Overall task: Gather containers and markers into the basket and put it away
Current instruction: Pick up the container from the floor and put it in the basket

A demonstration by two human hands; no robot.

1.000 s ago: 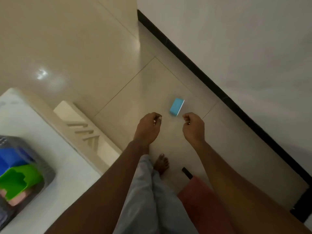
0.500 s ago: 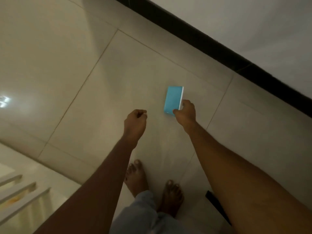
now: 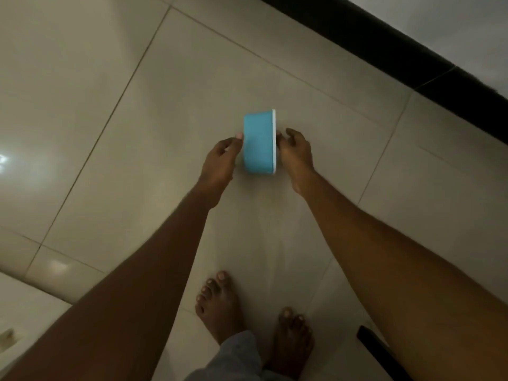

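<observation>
Change: the blue container (image 3: pixel 258 144), touched half a second ago by the right hand (image 3: pixel 295 152) alone, is now flanked by both hands.
Left hand (image 3: pixel 221 160): brought in at 9 o'clock of the container, fingers (image 3: pixel 238 136) curved against its base.
Right hand: fingers curled at the white lid, at 3 o'clock.
Container place: lying sideways at 12 o'clock of the feet (image 3: pixel 220 303); whether it is lifted off the floor (image 3: pixel 110 133) cannot be told.
Meaning: the pick-up is judged secured; no basket is seen, so carrying is still owed.
</observation>
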